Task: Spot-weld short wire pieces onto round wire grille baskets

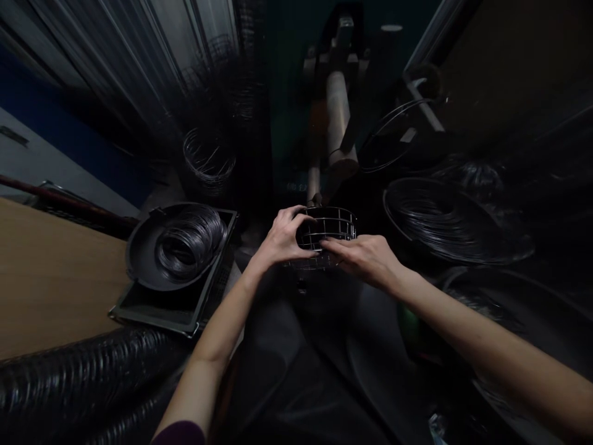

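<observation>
A small round wire cage [330, 225], made of rings and upright bars, sits in the middle of the view under a machine's cylinder [340, 123]. My left hand [283, 238] is curled round the cage's left side, fingers hooked over its rim. My right hand [365, 256] rests against the cage's lower right side, with fingers stretched along the wire and pinching at its bottom ring. The cage's underside is hidden in the dark.
A dark bowl holding a coil of thin wire [188, 241] sits in a square tray [157, 309] at the left, on a wooden bench [46, 278]. Large wire coils [445, 219] lie at the right. A ribbed black hose [78, 377] runs along the lower left.
</observation>
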`<state>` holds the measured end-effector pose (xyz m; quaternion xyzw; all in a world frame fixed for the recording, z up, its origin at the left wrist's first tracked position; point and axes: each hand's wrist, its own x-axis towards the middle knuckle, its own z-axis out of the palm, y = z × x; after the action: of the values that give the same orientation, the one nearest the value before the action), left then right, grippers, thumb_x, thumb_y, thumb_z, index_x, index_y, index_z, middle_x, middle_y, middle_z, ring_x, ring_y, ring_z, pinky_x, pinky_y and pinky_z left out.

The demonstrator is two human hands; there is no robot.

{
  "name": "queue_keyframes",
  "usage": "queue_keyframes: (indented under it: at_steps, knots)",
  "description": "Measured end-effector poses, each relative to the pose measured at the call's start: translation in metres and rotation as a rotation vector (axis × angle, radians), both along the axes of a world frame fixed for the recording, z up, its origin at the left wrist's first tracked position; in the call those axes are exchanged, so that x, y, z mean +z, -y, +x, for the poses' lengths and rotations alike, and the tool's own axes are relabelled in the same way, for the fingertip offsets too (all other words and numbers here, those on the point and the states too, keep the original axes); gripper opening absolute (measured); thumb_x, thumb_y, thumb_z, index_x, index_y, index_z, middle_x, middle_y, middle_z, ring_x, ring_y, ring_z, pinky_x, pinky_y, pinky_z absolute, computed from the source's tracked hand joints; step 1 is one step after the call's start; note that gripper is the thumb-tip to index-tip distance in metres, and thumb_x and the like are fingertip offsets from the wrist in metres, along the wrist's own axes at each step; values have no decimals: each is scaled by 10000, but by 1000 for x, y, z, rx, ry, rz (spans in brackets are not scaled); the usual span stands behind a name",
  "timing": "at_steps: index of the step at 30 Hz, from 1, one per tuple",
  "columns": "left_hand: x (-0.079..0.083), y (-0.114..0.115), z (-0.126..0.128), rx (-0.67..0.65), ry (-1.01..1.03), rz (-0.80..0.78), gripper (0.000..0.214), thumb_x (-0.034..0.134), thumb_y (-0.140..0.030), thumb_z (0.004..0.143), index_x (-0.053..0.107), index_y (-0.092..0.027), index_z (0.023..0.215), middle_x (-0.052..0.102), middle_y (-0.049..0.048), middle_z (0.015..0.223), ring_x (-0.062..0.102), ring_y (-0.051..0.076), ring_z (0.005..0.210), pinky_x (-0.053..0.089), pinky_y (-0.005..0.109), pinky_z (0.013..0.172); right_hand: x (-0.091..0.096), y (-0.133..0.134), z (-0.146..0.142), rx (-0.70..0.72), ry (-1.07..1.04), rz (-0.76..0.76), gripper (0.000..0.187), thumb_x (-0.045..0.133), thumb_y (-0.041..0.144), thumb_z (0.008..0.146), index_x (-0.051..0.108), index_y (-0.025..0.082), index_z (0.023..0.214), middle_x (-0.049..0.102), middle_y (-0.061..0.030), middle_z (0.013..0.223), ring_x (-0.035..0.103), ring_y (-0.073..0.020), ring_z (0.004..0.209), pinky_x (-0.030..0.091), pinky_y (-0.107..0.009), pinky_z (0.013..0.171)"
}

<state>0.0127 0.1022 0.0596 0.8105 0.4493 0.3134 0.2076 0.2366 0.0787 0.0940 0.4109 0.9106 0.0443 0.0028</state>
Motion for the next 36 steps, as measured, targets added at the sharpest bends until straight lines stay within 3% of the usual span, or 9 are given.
queue_keyframes:
  at_steps: [11, 15, 19, 30, 33, 36]
  knots:
    - [5, -38, -1, -3, -26, -16, 692, 905, -330, 567, 619, -185, 1180, 512, 138, 1384, 466, 332, 1301, 411, 487, 1113, -3, -29, -3, -84, -28, 46, 367, 434, 327, 982, 700, 313, 1234, 747, -17, 1077, 676, -173, 686, 205, -286, 510]
    - [7, -39, -2, -12, -4, -25, 669, 911, -381, 563, 613, -168, 1123, 577, 121, 1289, 530, 305, 1211, 437, 445, 1060, -11, -23, 2, -149, -147, 55, 374, 425, 366, 1002, 688, 296, 1258, 744, -29, 1092, 665, -162, 736, 255, -273, 539]
    - [9, -45, -1, 17, 19, -27, 666, 909, -383, 561, 600, -165, 1110, 608, 92, 1218, 560, 280, 1129, 452, 407, 1007, -18, -22, 6, -243, -316, 109, 328, 470, 396, 989, 740, 251, 1105, 709, -60, 1113, 633, -150, 794, 306, -247, 550]
    - [12, -75, 0, 53, 25, -17, 669, 911, -333, 550, 577, -155, 1101, 621, 80, 1131, 573, 269, 1077, 473, 399, 968, -28, -57, 8, -284, -638, 39, 191, 599, 294, 893, 739, 193, 974, 628, -75, 934, 593, -174, 802, 425, -269, 662]
    - [15, -89, 1, 86, 24, -25, 729, 921, -369, 524, 571, -169, 1132, 618, 82, 1140, 568, 297, 1107, 469, 439, 995, -29, -70, 1, -348, -675, 45, 166, 635, 253, 848, 733, 180, 960, 611, -73, 905, 579, -178, 785, 429, -281, 666]
    - [13, -99, -3, 38, 97, -64, 774, 919, -383, 538, 558, -172, 1190, 611, 104, 1217, 567, 314, 1166, 446, 469, 1056, -21, -78, -6, -426, -698, 44, 183, 654, 256, 825, 721, 169, 971, 599, -80, 911, 571, -185, 779, 446, -299, 684]
